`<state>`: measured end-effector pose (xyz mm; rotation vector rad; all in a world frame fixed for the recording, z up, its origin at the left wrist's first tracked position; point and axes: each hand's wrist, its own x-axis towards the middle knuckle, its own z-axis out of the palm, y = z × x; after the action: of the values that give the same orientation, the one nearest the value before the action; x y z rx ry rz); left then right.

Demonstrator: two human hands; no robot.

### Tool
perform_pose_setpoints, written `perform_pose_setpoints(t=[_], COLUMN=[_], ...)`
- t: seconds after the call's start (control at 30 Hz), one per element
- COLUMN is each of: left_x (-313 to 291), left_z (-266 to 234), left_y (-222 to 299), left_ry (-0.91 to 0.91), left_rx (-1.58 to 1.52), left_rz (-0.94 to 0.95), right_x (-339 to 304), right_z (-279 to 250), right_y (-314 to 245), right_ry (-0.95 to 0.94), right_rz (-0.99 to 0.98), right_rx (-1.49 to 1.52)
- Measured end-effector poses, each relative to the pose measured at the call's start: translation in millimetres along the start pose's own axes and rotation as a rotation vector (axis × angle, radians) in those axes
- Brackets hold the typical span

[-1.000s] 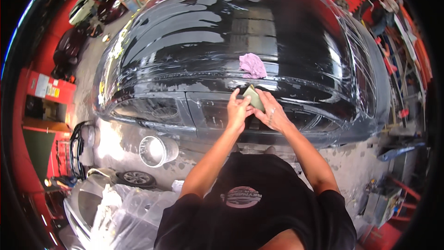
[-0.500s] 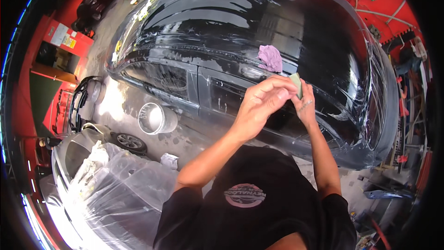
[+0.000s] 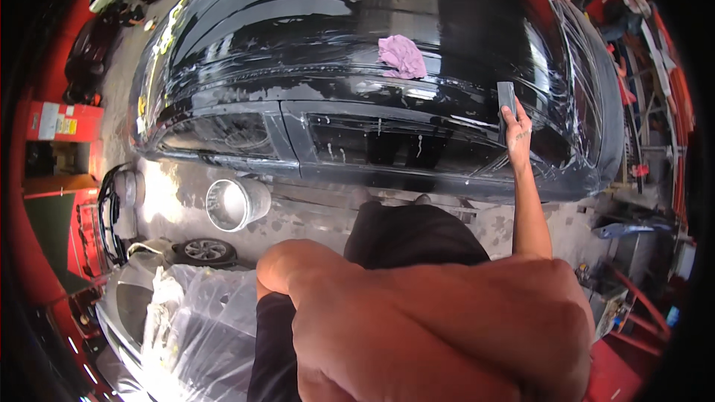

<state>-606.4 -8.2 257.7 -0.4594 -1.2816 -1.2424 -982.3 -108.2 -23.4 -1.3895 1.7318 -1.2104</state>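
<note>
Fingers [image 3: 523,115] of the right hand [image 3: 518,129] alone now pinch the grey block [image 3: 506,92]; left hand's [image 3: 484,313] fingers I cannot tell.

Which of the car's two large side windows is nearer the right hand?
The drip-streaked window, right of the pillar; the hazier window lies left of that pillar, farther from the right hand.

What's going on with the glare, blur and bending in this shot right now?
Head view: glare washes out patches of the floor and plastic sheet; the car looks bowed by the fisheye; the left arm looms large and soft, apparently close to the lens.
</note>
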Motion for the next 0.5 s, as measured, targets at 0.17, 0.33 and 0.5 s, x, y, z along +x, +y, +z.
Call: perform_pose_setpoints(t=[0.17,0.33,0.5], left_x=[-39.8,-144.7,-182.2], left_z=[-75.8,-211.4,-265.1], left_y=[-18.5,-110.2,-173.6], left_ry=[0.345,0.38,0.124], left_rx=[0.526,1.415,1.828], left_rz=[-0.38,-0.775,-0.876], right_x=[-12.4,1.6,64.5], right_z=[15.0,-10.0,-4.1], right_y=[-4.1,-9.3,34.1], right_ry=[0.087,0.042,0.174], right_rz=[0.063,0.125,-0.231], right_rx=[0.091,0.08,-0.284])
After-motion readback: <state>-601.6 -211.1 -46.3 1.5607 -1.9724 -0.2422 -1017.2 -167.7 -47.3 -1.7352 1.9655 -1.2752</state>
